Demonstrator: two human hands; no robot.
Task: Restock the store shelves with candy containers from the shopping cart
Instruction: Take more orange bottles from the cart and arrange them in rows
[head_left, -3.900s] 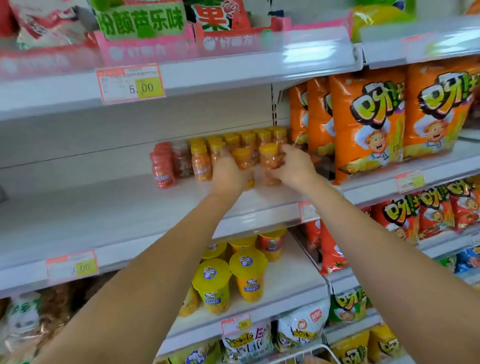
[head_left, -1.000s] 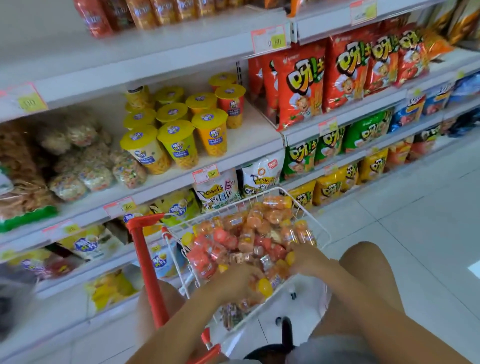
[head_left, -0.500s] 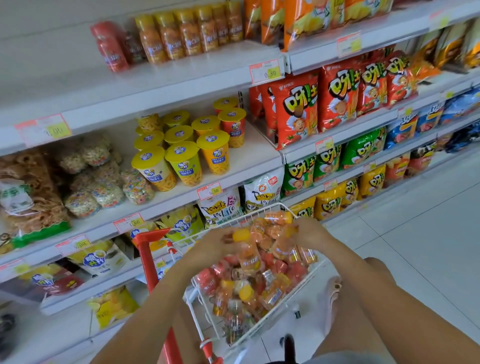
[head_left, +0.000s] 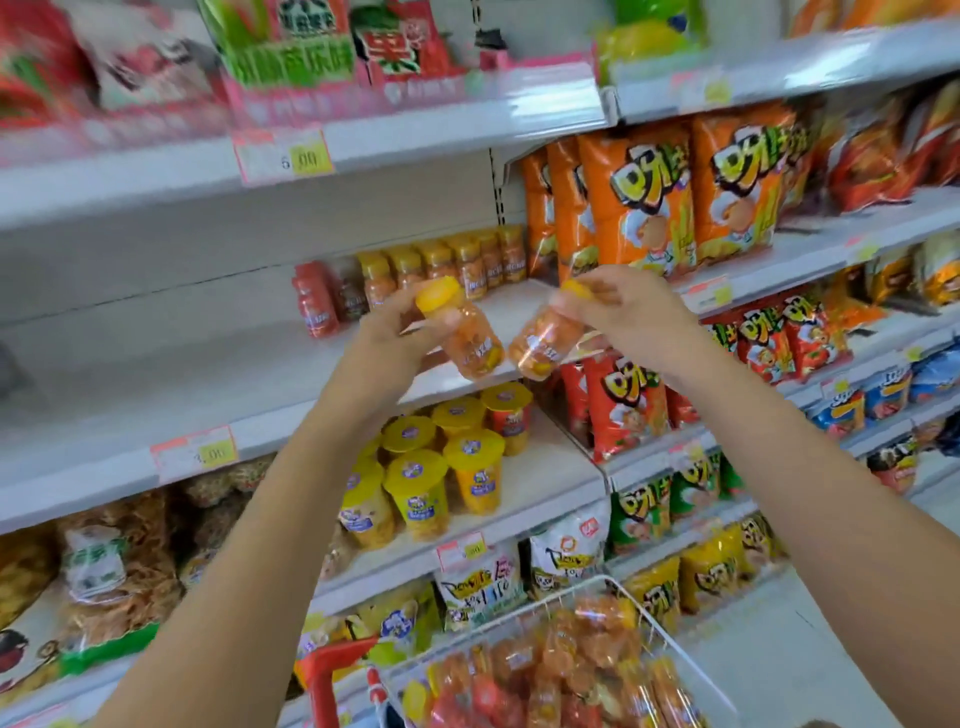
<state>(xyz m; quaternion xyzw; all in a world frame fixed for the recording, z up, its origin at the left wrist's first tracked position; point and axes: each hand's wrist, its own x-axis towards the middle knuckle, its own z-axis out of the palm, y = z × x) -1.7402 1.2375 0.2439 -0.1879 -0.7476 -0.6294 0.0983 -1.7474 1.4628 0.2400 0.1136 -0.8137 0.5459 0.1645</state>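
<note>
My left hand (head_left: 387, 338) grips a small orange candy jar with a yellow lid (head_left: 462, 332), tilted, in front of the middle shelf (head_left: 156, 384). My right hand (head_left: 631, 317) holds a second orange candy jar (head_left: 540, 343) by its lid end, tilted the other way. Both jars hang just before the shelf's front edge. A row of matching jars (head_left: 441, 270) stands at the back of that shelf, red-lidded ones on its left. The white wire cart (head_left: 618, 587) at the bottom holds several more candy jars (head_left: 550, 670).
Orange snack bags (head_left: 644, 197) fill the shelf to the right of the jars. Yellow-lidded cups (head_left: 441, 467) stand on the shelf below. The shelf above (head_left: 415, 130) overhangs with a price tag. The cart's red handle (head_left: 332, 670) is at bottom centre.
Both hands rose out of the cart, each with a jar, up to the middle shelf. The camera tilted upward from the cart to the shelves.
</note>
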